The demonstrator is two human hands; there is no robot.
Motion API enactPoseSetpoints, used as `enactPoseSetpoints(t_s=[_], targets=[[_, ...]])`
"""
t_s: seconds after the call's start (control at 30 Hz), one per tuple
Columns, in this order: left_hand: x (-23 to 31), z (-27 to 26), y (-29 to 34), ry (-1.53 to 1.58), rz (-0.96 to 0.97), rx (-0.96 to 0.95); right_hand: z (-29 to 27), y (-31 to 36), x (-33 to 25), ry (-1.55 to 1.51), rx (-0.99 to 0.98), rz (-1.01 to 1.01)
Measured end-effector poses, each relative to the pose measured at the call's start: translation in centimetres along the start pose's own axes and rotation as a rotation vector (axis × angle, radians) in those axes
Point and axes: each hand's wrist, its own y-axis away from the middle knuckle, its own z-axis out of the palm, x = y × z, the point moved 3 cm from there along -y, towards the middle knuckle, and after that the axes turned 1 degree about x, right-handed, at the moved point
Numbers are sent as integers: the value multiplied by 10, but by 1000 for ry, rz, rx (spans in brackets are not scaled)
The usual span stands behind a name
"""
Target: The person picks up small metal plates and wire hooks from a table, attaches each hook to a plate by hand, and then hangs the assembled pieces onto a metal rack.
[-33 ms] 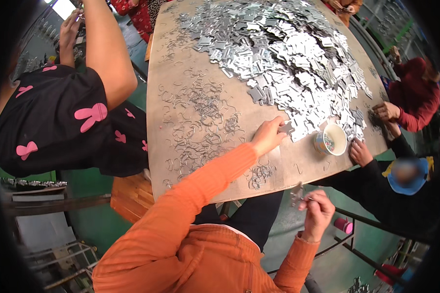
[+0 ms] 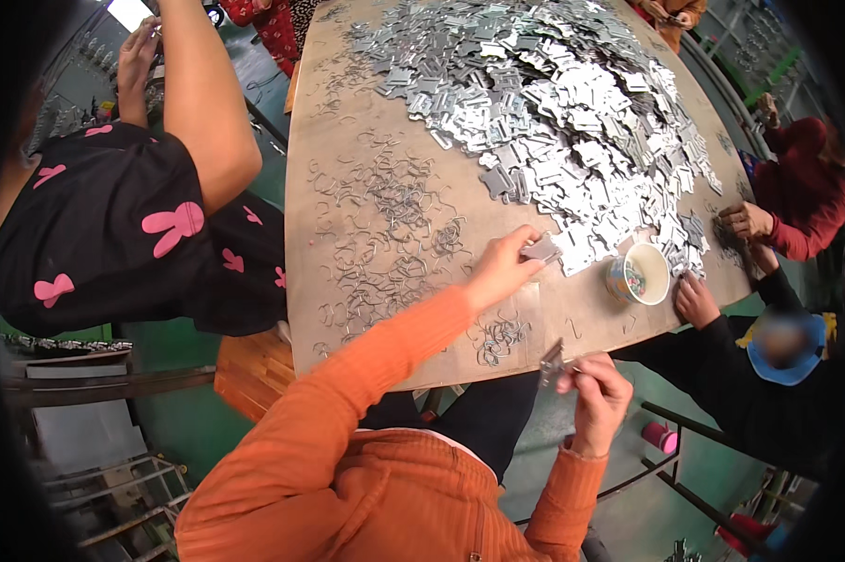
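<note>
Left hand (image 2: 499, 270) pinches a metal plate (image 2: 541, 249) at the pile's (image 2: 572, 122) edge.
Right hand (image 2: 599, 393) pinches another plate (image 2: 551, 363) off the worktop (image 2: 348, 112), near the wire clips (image 2: 499, 335), within reach.

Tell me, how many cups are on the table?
1. A single paper cup stands near the table's right edge, beside the big pile of metal pieces. More could be buried under the pile.
</note>
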Motion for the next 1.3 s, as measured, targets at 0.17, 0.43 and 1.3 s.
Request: enactPoseSetpoints(t_s=[0.17,0.43,1.3], targets=[[70,-64,51,355,-6,57,51,-41,14,-41,-24,151],[114,-88,96,480,-25,217,98,-64,18,-37,-122,133],[94,-203,218,-91,176,628,222,-94,106,538,-405,111]])
